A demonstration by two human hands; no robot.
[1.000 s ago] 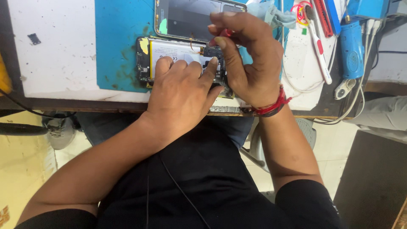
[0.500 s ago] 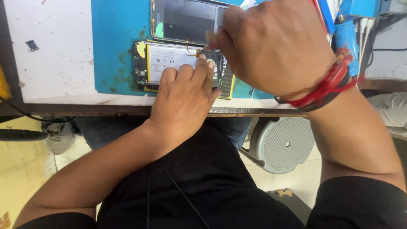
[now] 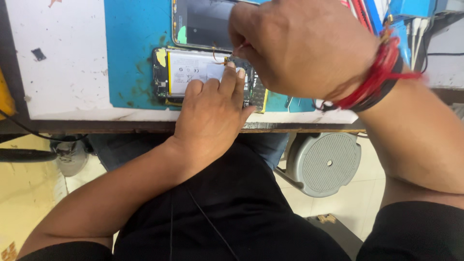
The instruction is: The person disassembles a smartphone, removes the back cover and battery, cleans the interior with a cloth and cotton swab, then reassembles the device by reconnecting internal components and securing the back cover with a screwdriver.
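An opened phone lies on a blue mat, its back removed and a white battery showing. Its long axis runs left to right, parallel to the near edge of the surface. Which end is the top cannot be made out, since the hands cover the right part.

The left hand lies flat, palm down, over the lower right of the phone, its fingertips pressing on the battery's right end. It grips nothing; the fingers are stretched out.

The right hand is bunched above the phone's right end, fingers pinched together around something thin and reddish that barely peeks out; what it is cannot be told. A fine orange wire curls just beside the fingertips. Red thread bands circle the wrist.

Beyond the phone a second dark phone panel lies on the mat, cut off by the top edge and partly hidden by the right hand.

The surface is white, scuffed and spotted, with a dark front edge. Tools in red and blue at the upper right are mostly cut off. Below, a grey round stool stands on a pale tiled floor.
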